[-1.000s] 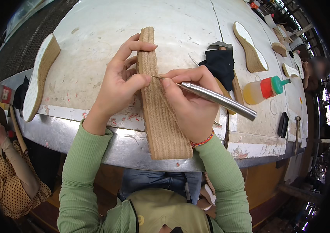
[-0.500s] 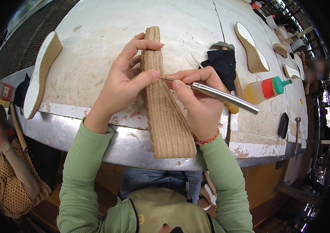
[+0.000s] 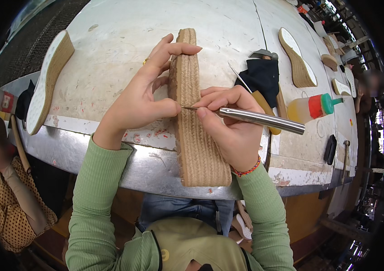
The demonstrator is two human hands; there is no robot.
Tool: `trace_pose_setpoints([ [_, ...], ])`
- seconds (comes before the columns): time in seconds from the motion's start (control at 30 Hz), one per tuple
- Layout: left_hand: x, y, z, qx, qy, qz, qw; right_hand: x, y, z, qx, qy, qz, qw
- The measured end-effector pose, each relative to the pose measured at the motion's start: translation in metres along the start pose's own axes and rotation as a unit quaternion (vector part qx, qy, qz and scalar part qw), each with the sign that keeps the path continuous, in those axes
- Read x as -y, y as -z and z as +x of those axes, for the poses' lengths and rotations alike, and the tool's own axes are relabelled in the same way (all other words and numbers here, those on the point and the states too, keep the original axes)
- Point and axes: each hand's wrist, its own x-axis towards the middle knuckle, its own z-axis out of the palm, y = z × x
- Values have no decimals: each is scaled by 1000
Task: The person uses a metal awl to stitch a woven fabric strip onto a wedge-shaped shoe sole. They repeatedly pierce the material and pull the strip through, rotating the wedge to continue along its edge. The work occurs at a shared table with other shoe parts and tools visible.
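A wedge shoe sole [image 3: 202, 156] wrapped in tan braided jute stands on its side at the front of the table, its wide end toward me. My left hand [image 3: 144, 90] grips its far part, fingers over the narrow end and thumb pressed against the braid. In my right hand [image 3: 235, 122] is an awl with a shiny steel handle [image 3: 266, 121], pinched between thumb and fingers. Its thin tip touches the braid beside my left thumb; whether the point goes in, I cannot tell. My right fingers rest close against the sole's right side.
Another jute wedge sole [image 3: 50, 86] lies at the left, and one more [image 3: 296, 56] at the far right. Right of my hands are a yellow-handled pointed tool [image 3: 263, 104], a black cloth [image 3: 259, 79], a hammer [image 3: 264, 54] and a green-capped bottle [image 3: 305, 109]. A person [image 3: 13, 198] sits at left.
The awl's tip and my left thumb have moved down along the braid, toward me. The sole has shifted slightly right, and the loose-looking diagonal braid edge on its right no longer shows.
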Motion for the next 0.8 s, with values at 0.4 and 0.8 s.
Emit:
trace_pose_setpoints([
  [0.4, 2, 2, 0, 20, 25, -30, 999, 0, -11, -2, -89, -67, 88, 990],
  [0.8, 4, 4, 0, 7, 37, 5, 999, 0, -7, -1, -85, -86, 131, 984],
])
